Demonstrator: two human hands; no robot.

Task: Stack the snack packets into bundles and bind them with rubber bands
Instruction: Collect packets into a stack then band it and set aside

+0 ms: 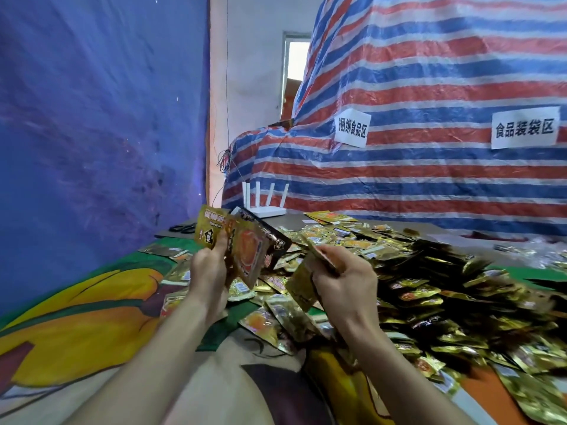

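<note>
My left hand (pixel 208 271) holds up a fanned stack of gold and orange snack packets (pixel 245 243), thumb pressed on the front one. To its right, my right hand (pixel 346 280) pinches a gold packet (pixel 302 282) that hangs tilted below the fingers. Both hands hover above a large heap of loose gold packets (pixel 429 289) spread over the cloth-covered table (pixel 92 317). I see no rubber band in either hand.
A white router (pixel 265 207) with several antennas stands at the table's back edge, black rubber bands (pixel 182 228) to its left. A blue sheet (pixel 92 118) hangs on the left. A striped tarpaulin (pixel 429 87) with two paper signs rises behind the heap.
</note>
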